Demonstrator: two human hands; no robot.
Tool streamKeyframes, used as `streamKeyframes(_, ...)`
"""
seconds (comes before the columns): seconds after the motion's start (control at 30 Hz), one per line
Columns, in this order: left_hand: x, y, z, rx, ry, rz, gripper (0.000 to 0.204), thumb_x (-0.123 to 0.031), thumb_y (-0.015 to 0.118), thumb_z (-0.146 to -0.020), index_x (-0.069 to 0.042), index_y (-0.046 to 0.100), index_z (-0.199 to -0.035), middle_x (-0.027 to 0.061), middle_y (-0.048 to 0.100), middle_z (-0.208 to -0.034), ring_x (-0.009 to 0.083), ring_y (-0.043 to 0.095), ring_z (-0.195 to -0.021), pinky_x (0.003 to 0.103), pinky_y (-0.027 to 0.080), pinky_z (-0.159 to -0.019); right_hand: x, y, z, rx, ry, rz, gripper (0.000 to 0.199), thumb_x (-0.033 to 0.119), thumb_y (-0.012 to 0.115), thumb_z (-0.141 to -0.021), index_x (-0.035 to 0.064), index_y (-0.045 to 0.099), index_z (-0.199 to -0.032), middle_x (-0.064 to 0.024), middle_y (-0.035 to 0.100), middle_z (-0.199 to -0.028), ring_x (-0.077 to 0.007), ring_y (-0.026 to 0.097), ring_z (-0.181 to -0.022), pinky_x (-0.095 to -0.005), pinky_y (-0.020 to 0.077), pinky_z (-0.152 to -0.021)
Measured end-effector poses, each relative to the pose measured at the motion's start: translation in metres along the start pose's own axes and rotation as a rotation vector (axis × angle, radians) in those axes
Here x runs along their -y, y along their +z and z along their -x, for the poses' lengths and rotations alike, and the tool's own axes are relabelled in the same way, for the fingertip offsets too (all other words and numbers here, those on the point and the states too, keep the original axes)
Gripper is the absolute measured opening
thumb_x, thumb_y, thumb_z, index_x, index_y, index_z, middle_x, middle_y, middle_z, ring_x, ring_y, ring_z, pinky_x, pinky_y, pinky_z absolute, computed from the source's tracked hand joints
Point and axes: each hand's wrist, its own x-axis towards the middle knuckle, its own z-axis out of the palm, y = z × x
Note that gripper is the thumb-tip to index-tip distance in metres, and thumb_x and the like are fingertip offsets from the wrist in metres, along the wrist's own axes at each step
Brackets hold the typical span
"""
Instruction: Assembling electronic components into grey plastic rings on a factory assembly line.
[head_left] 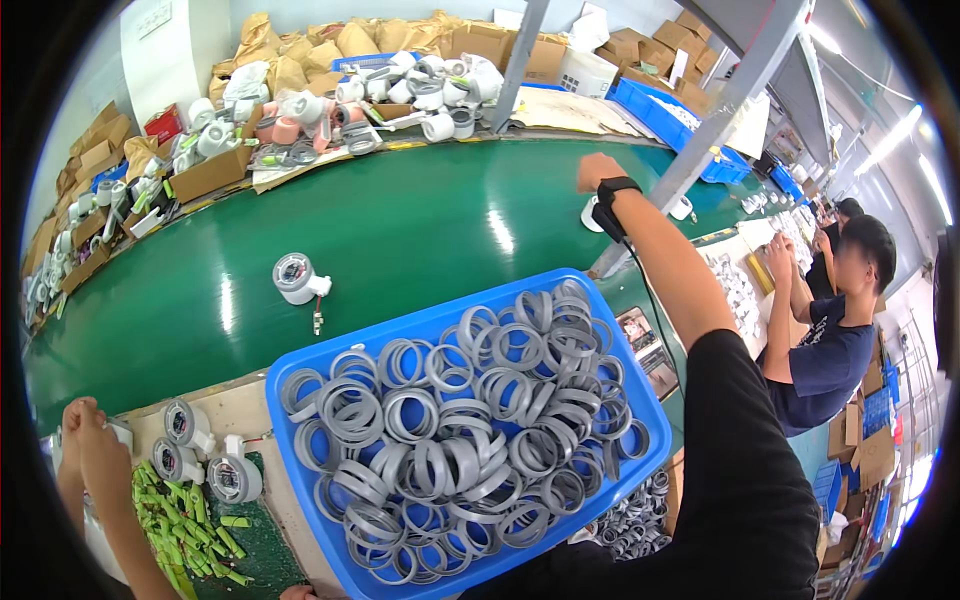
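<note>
My right hand (598, 172) is stretched far out over the green conveyor belt (400, 240), with a black watch on the wrist. Its fingers are curled in and nothing shows in them. A white round part (588, 214) lies on the belt just behind the wrist. Close in front of me is a blue tray (300, 375) heaped with grey rings (470, 430). Of my left hand I see only a sliver of skin (293, 592) under the tray's near corner. A white cylindrical part (296, 277) with a short wire lies alone on the belt.
At lower left, another person's two hands (82, 418) meet above a bench with white round parts (205, 455) and green strips (190, 520). A slanted metal post (700, 150) rises right of my arm. A seated co-worker (830, 330) works at right. Boxes and white parts line the belt's far side.
</note>
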Motion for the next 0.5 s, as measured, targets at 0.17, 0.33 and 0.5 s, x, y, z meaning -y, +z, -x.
streamKeyframes(0.17, 0.012, 0.002, 0.008, -0.029, 0.044, 0.021, 0.016, -0.013, 0.052, -0.091, 0.001, 0.059, -0.085, 0.0141, 0.057, -0.076, 0.0281, 0.055, -0.067, 0.039, 0.046, -0.068, -0.044, 0.085, -0.043, 0.052, 0.463, -0.194, 0.03, 0.019, 0.049, -0.088, 0.0082, 0.067, -0.109, -0.0115, 0.062, -0.12, -0.0293, 0.059, -0.111, -0.0429, 0.0484, -0.091)
streamKeyframes(0.33, 0.013, 0.0, 0.02, -0.086, 0.095, -0.041, 0.018, -0.015, 0.052, -0.092, 0.0, 0.06, -0.085, 0.0142, 0.058, -0.076, 0.0283, 0.055, -0.066, 0.039, 0.047, -0.068, -0.028, 0.089, -0.03, -0.076, 0.408, -0.153, 0.03, 0.025, 0.058, -0.083, 0.0101, 0.069, -0.107, -0.0135, 0.065, -0.113, -0.0304, 0.064, -0.103, -0.0409, 0.0528, -0.083)
streamKeyframes(0.5, 0.015, -0.015, 0.027, -0.085, 0.09, -0.073, 0.011, -0.005, 0.05, -0.082, 0.004, 0.054, -0.078, 0.0153, 0.053, -0.074, 0.0291, 0.052, -0.065, 0.038, 0.042, -0.06, 0.08, 0.0, 0.027, -0.133, -0.287, -0.314, 0.055, 0.03, 0.074, -0.065, 0.0086, 0.059, -0.113, -0.0188, 0.064, -0.106, -0.036, 0.062, -0.098, -0.0436, 0.051, -0.083)
